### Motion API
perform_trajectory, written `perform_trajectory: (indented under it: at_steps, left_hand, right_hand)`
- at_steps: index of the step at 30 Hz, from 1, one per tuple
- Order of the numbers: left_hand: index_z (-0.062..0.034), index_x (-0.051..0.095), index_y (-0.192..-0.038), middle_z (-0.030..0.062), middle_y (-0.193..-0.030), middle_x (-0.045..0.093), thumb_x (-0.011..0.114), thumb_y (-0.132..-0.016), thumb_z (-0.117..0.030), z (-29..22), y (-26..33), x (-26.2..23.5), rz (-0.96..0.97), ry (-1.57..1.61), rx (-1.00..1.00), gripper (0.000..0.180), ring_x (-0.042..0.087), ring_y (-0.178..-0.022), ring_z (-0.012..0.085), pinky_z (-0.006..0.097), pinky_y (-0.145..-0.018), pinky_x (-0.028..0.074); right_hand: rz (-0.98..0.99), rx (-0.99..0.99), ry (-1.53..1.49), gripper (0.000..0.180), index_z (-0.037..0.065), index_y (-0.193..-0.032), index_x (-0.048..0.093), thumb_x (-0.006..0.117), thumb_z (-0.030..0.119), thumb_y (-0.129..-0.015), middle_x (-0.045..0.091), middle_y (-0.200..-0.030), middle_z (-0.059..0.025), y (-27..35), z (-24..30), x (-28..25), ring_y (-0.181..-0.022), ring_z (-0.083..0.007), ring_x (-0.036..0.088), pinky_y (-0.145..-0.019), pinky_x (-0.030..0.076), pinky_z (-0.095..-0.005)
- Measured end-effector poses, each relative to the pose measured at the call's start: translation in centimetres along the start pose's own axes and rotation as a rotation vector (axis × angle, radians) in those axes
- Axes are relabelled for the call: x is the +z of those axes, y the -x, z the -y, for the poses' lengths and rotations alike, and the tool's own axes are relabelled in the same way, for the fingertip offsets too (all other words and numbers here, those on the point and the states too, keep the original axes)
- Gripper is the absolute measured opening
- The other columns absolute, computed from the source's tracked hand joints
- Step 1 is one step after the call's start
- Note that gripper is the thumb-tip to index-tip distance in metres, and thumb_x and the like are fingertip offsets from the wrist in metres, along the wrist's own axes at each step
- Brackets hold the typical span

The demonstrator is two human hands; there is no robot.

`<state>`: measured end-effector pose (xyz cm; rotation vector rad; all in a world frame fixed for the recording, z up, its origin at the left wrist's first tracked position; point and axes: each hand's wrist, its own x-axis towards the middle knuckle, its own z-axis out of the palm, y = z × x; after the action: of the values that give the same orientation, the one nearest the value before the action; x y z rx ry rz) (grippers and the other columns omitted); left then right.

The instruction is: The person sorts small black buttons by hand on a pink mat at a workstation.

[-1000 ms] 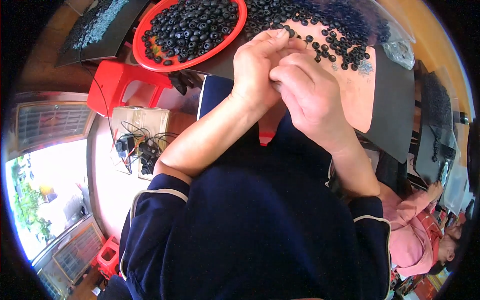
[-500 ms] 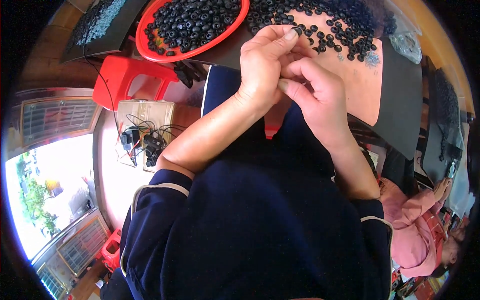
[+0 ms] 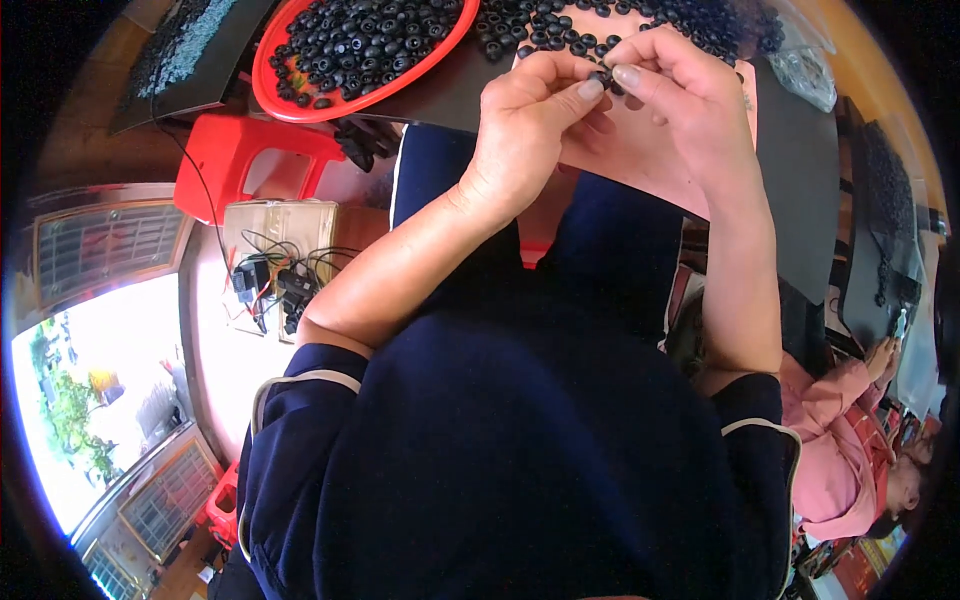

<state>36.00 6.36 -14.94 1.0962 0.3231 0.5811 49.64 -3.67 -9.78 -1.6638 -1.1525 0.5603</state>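
At the table's near side, both of my hands meet over a pink sheet. A small round black part is pinched between the thumb and forefinger of my left hand. My right hand grips at the same part from the other side, thumb and forefinger closed on it. Whether it holds a second tiny piece is hidden by the fingertips. Loose black ring-shaped parts with open centres lie just beyond my fingers.
A red tray heaped with similar black parts stands at the far left. Farther right lies a clear plastic bag. Below the tray are a red stool and a cardboard box with cables. A person in pink sits at right.
My right hand has moved up and outward, and its thumb and forefinger now meet the black part at my left fingertips. The view has shifted slightly.
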Motion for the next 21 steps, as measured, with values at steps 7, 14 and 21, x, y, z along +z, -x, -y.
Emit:
perform_trajectory:
  at_steps: [7,14,21]
  left_hand:
    - [0.0027,0.062,-0.106,0.0079,-0.088,0.068,0.059,-0.096,-0.006,-0.03,0.12,-0.12,0.035,-0.036,0.029,0.014,0.065,-0.077,0.0132,0.024,-0.069,0.053]
    - [0.0008,0.064,-0.104,0.0055,-0.088,0.068,0.061,-0.094,-0.007,0.32,0.39,-0.11,0.029,-0.163,0.083,0.013,0.065,-0.079,0.0115,0.023,-0.069,0.053]
    - [0.0006,0.066,-0.104,0.0054,-0.088,0.069,0.062,-0.094,-0.008,0.06,0.39,-0.16,0.022,-0.185,0.071,0.014,0.064,-0.079,0.0109,0.024,-0.069,0.054]
  right_hand:
    - [0.018,0.009,-0.033,0.013,0.007,-0.101,0.068,0.059,0.011,-0.092,0.060,-0.085,0.0066,0.25,0.29,-0.20,-0.077,-0.0015,0.050,-0.065,0.035,-0.0184]
    - [0.102,-0.146,0.051,0.007,0.000,-0.094,0.063,0.059,0.006,-0.091,0.059,-0.081,0.0030,0.17,0.07,0.07,-0.076,-0.0041,0.051,-0.067,0.040,-0.0198]
    - [0.028,-0.219,0.179,0.006,-0.001,-0.094,0.062,0.059,0.001,-0.090,0.061,-0.081,-0.0023,0.70,-0.37,0.09,-0.076,-0.0071,0.055,-0.070,0.044,-0.0223]
